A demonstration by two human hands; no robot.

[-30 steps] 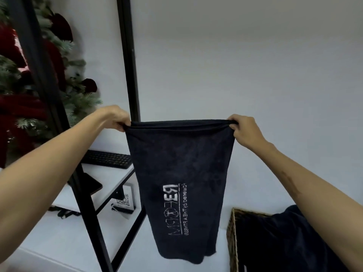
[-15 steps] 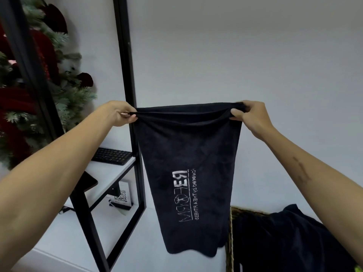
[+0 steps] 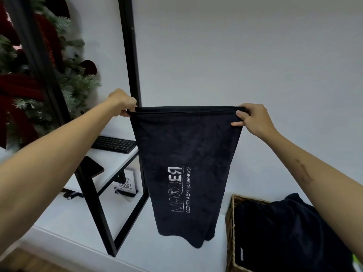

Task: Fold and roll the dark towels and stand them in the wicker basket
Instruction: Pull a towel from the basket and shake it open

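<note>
Here two hands, left (image 3: 122,103) and right (image 3: 253,119), each pinch one towel (image 3: 186,154) (folded double) above one basket (image 3: 230,222).

Looks like an office or reception corner; black keyboard (image 3: 114,144) on a white desk (image 3: 110,163) w/ black metal frame (image 3: 128,55); QR-code card (image 3: 125,186) propped below; decorated Christmas tree (image 3: 49,75) at left; plain white walls.
</note>
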